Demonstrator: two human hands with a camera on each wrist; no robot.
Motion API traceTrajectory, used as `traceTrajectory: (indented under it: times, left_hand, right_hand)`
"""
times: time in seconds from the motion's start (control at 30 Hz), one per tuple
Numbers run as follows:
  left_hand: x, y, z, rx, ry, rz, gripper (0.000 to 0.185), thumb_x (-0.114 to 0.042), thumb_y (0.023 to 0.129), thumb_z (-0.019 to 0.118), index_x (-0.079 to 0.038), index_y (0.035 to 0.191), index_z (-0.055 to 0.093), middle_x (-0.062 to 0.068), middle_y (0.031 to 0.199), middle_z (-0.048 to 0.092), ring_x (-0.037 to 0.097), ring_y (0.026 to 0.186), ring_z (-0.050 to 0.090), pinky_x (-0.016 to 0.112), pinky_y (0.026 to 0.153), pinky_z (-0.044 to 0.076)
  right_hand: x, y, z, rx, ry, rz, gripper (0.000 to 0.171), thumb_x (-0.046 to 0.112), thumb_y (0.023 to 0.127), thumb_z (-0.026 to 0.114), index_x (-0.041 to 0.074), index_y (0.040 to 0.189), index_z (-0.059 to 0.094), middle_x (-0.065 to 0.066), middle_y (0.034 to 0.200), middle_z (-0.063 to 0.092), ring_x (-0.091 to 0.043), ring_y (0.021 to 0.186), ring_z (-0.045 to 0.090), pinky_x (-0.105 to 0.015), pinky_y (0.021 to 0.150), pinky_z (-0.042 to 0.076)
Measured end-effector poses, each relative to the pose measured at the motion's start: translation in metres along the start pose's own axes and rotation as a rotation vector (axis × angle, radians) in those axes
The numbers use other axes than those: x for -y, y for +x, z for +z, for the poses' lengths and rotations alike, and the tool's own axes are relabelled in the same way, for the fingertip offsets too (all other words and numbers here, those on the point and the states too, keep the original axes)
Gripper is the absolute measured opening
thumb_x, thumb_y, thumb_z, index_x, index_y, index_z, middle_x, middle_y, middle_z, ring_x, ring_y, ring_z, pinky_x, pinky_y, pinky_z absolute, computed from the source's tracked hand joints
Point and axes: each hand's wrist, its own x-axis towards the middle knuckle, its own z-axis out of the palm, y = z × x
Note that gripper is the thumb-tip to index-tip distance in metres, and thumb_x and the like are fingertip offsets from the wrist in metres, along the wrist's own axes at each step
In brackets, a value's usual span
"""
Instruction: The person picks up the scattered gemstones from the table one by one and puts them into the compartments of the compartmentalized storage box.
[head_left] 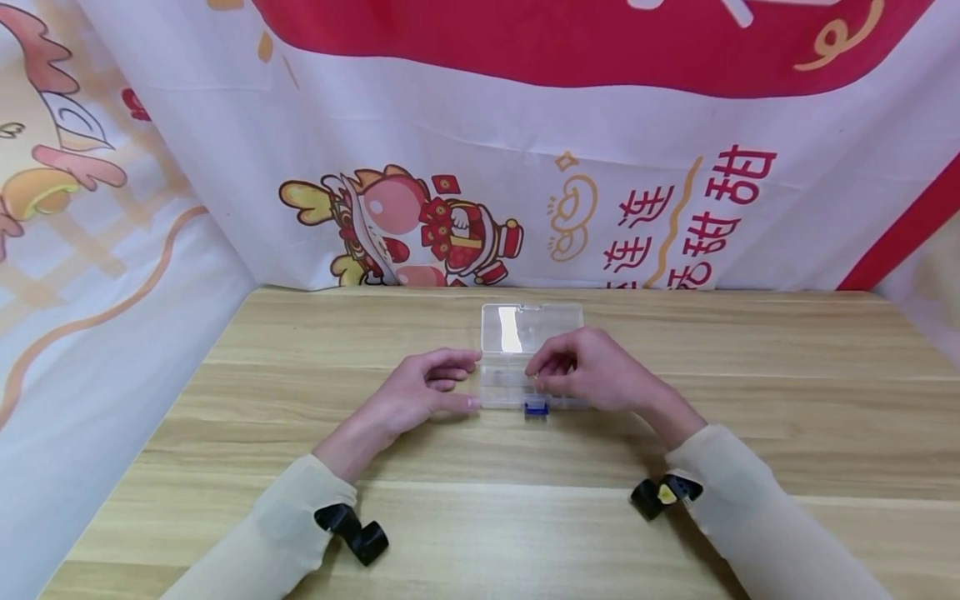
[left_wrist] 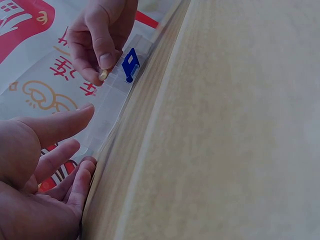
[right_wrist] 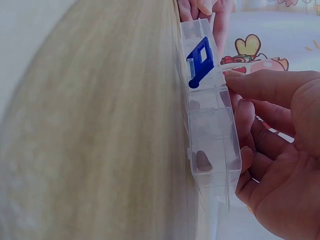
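Observation:
A clear plastic compartment box (head_left: pixel 502 379) with its transparent lid (head_left: pixel 555 321) raised at the back stands on the table. A blue latch (head_left: pixel 536 408) hangs at its front. Over the compartments, my right hand (head_left: pixel 592 371) pinches a small pale-yellow piece (left_wrist: pixel 103 75) between thumb and index finger; its kind is too small to make out. My left hand (head_left: pixel 420 387) lies at the box's left end, thumb and fingers spread apart with the tips right at the edge. Through the front wall in the right wrist view, a brownish shape (right_wrist: pixel 203 161) shows in one compartment.
The wooden table (head_left: pixel 480 533) reaches back to a white printed cloth (head_left: pixel 465 117) with red lettering and a cartoon figure. Another printed cloth (head_left: pixel 97 275) hangs along the left side. Black wrist devices (head_left: pixel 367 542) sit on both sleeves.

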Motion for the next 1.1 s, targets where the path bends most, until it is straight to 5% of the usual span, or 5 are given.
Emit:
traceTrajectory:
  times: [1.1]
  left_hand:
    - [-0.0004, -0.0014, 0.0002, -0.005, 0.013, -0.003, 0.060, -0.016, 0.089, 0.087, -0.025, 0.144, 0.066, 0.001, 0.145, 0.065, 0.023, 0.136, 0.058, 0.045, 0.123, 0.045]
  right_hand:
    - [0.0033, -0.0019, 0.0019, 0.008, -0.019, 0.028, 0.013, 0.015, 0.096, 0.080, 0.020, 0.107, 0.084, 0.003, 0.103, 0.079, -0.020, 0.089, 0.061, -0.027, 0.074, 0.055]
